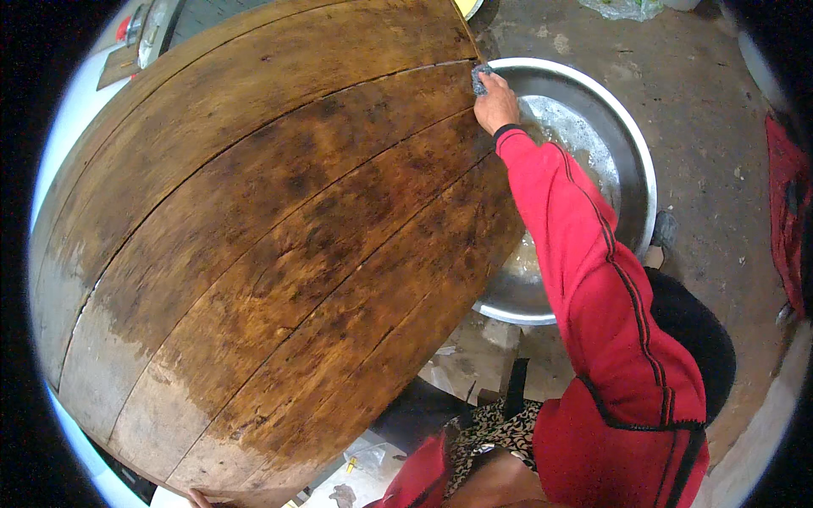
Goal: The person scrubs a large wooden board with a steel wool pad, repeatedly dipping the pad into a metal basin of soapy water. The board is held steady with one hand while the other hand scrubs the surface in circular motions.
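A large wooden board of several planks (305, 222) fills the left and middle of the view. Most of its surface looks dark and wet; the lower left end is pale and dry. My right hand (497, 105) holds a grey metal scouring pad (481, 80) at the board's far right edge, above a basin. Only some fingers of my left hand (199, 498) show, at the board's lower edge; the rest of it is hidden. The wide metal basin (635, 159) holds cloudy, foamy water (571, 127), and the board covers part of it.
The basin stands on a stained concrete floor (705, 127). Clear plastic (619, 7) lies at the top. A red cloth item (784, 209) is at the right edge. Small items, one yellow (351, 465), lie below the board. A small flat board (118, 67) is at the upper left.
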Demonstrator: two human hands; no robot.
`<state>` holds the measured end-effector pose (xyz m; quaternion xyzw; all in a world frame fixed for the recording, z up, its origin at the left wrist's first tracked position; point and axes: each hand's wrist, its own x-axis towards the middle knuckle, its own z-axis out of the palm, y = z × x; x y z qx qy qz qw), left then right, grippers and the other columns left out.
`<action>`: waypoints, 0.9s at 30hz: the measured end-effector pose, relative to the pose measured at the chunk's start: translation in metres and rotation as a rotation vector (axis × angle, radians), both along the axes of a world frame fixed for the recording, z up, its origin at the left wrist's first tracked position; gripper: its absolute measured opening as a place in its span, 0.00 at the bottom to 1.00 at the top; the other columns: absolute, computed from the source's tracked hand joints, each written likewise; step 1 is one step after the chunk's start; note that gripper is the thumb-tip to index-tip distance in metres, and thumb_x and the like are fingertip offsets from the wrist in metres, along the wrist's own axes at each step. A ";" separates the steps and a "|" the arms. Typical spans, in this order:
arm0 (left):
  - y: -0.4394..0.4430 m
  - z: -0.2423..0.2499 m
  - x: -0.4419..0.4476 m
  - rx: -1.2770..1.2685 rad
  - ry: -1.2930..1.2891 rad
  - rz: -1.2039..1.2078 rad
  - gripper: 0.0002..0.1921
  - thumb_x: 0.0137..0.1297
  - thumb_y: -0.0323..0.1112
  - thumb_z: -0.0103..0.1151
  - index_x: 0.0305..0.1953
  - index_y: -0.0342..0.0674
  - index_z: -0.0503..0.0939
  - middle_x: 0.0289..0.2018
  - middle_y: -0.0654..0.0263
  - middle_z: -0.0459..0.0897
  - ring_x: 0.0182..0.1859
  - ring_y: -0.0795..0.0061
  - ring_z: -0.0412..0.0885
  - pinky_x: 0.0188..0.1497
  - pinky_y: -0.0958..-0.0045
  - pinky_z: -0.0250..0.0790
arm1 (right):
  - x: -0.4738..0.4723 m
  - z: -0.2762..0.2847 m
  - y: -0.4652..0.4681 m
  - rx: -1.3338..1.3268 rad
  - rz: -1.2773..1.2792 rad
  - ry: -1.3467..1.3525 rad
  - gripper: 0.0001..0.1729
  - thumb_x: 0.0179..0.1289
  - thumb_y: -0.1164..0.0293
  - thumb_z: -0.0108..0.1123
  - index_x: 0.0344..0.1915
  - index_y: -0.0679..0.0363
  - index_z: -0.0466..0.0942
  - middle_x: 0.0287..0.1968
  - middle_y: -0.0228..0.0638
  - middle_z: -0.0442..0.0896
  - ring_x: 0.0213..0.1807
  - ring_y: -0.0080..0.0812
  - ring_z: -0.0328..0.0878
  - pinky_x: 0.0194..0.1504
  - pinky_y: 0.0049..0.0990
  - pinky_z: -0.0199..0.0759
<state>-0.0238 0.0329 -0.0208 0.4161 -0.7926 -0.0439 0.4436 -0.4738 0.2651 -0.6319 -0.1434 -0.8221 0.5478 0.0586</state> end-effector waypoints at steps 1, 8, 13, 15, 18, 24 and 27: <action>-0.001 0.000 0.001 -0.003 -0.011 0.004 0.27 0.59 0.40 0.64 0.56 0.29 0.72 0.49 0.45 0.76 0.46 0.53 0.75 0.43 0.53 0.70 | 0.002 0.009 -0.002 0.010 0.013 0.098 0.28 0.55 0.75 0.54 0.59 0.57 0.75 0.62 0.47 0.73 0.60 0.52 0.71 0.63 0.41 0.64; -0.004 0.003 0.000 -0.034 -0.035 0.021 0.25 0.59 0.40 0.64 0.53 0.30 0.74 0.43 0.49 0.77 0.40 0.57 0.75 0.39 0.57 0.69 | 0.032 0.064 -0.024 0.058 0.078 0.660 0.25 0.52 0.77 0.57 0.54 0.60 0.76 0.55 0.43 0.77 0.57 0.44 0.73 0.60 0.40 0.64; 0.004 -0.001 0.001 -0.036 -0.023 0.028 0.24 0.59 0.41 0.64 0.52 0.30 0.75 0.40 0.51 0.78 0.37 0.60 0.74 0.36 0.60 0.68 | -0.013 0.033 0.014 0.120 0.085 0.053 0.27 0.53 0.77 0.55 0.56 0.58 0.76 0.60 0.38 0.75 0.57 0.47 0.72 0.60 0.41 0.68; 0.005 -0.002 0.003 -0.039 -0.014 0.029 0.23 0.59 0.41 0.64 0.51 0.30 0.76 0.39 0.52 0.78 0.36 0.61 0.74 0.35 0.61 0.68 | -0.021 0.029 0.017 0.046 0.082 0.159 0.25 0.52 0.76 0.56 0.54 0.59 0.78 0.56 0.38 0.78 0.55 0.48 0.74 0.60 0.39 0.68; 0.002 0.000 0.004 -0.025 -0.031 0.031 0.22 0.60 0.42 0.64 0.49 0.31 0.77 0.36 0.55 0.78 0.33 0.64 0.72 0.32 0.63 0.65 | -0.014 0.037 0.003 0.061 0.091 0.377 0.25 0.51 0.76 0.57 0.52 0.60 0.78 0.55 0.40 0.79 0.55 0.46 0.75 0.59 0.39 0.66; -0.009 0.006 0.003 -0.028 -0.052 0.022 0.21 0.61 0.45 0.62 0.46 0.31 0.78 0.32 0.58 0.77 0.29 0.68 0.69 0.28 0.67 0.61 | -0.010 0.030 -0.011 0.019 0.033 0.499 0.24 0.52 0.76 0.56 0.53 0.57 0.77 0.55 0.39 0.78 0.54 0.47 0.75 0.57 0.40 0.68; -0.012 0.007 0.005 -0.029 -0.036 0.011 0.21 0.61 0.45 0.62 0.46 0.31 0.78 0.32 0.58 0.76 0.29 0.69 0.69 0.27 0.68 0.60 | -0.023 0.002 0.003 0.085 0.012 0.262 0.24 0.54 0.75 0.54 0.54 0.54 0.77 0.58 0.35 0.77 0.53 0.48 0.75 0.56 0.42 0.70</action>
